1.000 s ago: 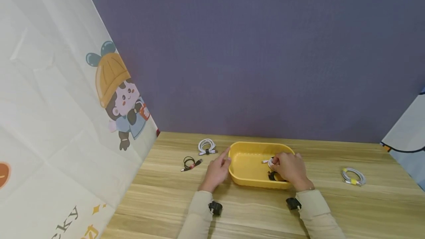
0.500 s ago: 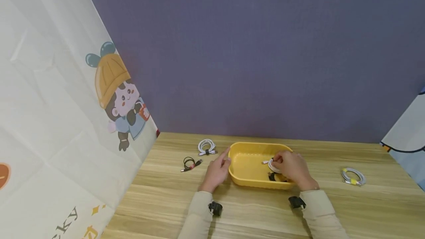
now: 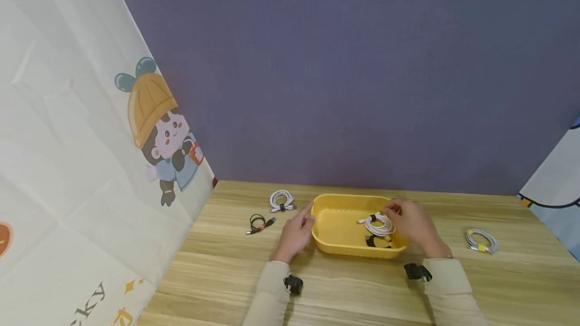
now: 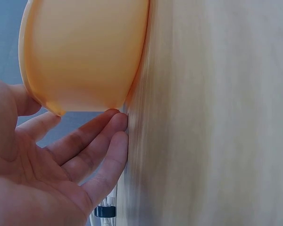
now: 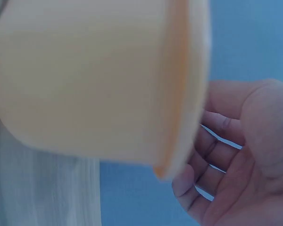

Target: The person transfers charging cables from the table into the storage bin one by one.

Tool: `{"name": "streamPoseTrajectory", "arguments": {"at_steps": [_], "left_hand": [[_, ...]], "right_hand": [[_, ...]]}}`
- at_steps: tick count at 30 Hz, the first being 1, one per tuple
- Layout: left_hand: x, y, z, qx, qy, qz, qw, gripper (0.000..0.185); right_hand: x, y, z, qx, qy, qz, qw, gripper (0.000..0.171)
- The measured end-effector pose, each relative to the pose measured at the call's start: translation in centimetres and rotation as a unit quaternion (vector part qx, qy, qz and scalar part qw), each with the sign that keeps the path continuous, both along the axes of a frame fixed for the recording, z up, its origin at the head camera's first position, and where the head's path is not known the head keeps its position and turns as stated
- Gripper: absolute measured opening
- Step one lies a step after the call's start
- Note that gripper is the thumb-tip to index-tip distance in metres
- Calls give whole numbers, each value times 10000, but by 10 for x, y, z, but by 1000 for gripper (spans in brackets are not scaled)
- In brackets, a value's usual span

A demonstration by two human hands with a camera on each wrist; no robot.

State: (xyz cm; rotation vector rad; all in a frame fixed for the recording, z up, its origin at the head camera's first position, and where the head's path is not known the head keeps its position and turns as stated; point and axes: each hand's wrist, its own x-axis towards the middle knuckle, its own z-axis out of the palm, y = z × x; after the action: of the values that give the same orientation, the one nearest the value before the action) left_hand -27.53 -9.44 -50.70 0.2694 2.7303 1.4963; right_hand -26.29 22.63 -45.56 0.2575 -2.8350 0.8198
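I judge the white coiled cable [image 3: 384, 232], in the yellow bin [image 3: 337, 225] at 3 o'clock, light and springy; grip its black tie [image 3: 373, 218]. Right hand [image 3: 413, 223]: fingers loosely bent, apparently empty. Left hand [image 3: 295, 238]: extended against bin.

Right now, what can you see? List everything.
Table: one, brown, lower half
Tray: one, yellow, mid-table
White cables: two, white, in and left of tray
Black cables: two, black, same places
Grey cable: one, grey, table's right
Backdrop: one, purplish, behind table
Printed sheets: two, mostly white, sides
Wrist cameras: two, black, on wrists
Sleeves: two, beige, on forearms
Left hand: one, bare, touching tray's left end
Right hand: one, bare, at tray's right end
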Motion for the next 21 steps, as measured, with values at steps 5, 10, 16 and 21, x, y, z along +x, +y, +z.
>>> {"name": "streamPoseTrajectory", "arguments": {"at_steps": [5, 10, 16, 21], "left_hand": [[0, 0, 0, -9, -15, 20, 10000, 47], [1, 0, -1, -25, -29, 57, 10000, 47], [0, -1, -2, 13, -22, 30, 10000, 47], [0, -2, -2, 83, -13, -65, 9999, 47]], "right_hand": [[1, 16, 5, -41, 114, -224, 9997, 20], [5, 34, 9, -156, 79, -410, 9990, 26], [12, 48, 17, -232, 33, -683, 9974, 32], [19, 55, 25, -316, 228, -905, 9951, 33]]}}
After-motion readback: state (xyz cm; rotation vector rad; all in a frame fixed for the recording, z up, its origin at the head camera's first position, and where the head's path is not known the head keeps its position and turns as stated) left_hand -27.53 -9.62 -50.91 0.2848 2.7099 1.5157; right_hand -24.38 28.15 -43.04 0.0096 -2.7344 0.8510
